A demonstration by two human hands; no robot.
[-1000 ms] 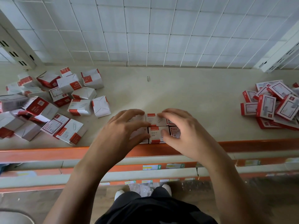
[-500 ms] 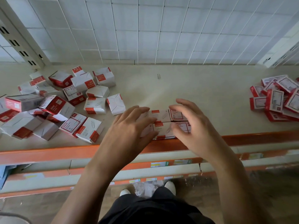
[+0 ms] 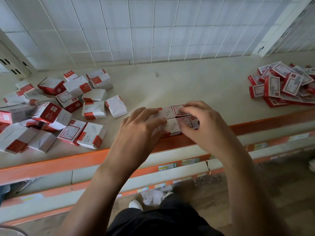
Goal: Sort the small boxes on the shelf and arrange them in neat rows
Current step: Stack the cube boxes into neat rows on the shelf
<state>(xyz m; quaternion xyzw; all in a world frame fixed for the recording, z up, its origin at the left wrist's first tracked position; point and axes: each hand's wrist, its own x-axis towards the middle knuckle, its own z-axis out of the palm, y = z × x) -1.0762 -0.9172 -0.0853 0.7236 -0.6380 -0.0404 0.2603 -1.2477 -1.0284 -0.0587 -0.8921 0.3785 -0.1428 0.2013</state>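
Hands meet at the front edge of the shelf [image 3: 196, 89], both set on one small block of boxes [image 3: 170, 124]. Far left, a loose heap of boxes [image 3: 56, 109] lies jumbled, white with red ends, some on their sides and some leaning on each other, well apart from the block. Next comes the left hand [image 3: 136, 133]. Its fingers are nearly straight and spread over the block's left top, and its thumb lies along the front face, so it presses rather than grips. The block itself is two rows deep, its boxes touching side to side, and its front row sits just behind the orange rail [image 3: 68, 162]. Farther back, alone on the bare shelf, lies a tiny clip-like thing [image 3: 156, 74], too small to make out. The right hand [image 3: 206, 128] has its fingers curled over the block's rear right box and its thumb against the front right one, and it grips that end. Far right, a second heap [image 3: 286, 86] of flatter, red-bordered boxes lies overlapped. A white wire grid [image 3: 153, 31] backs the shelf.
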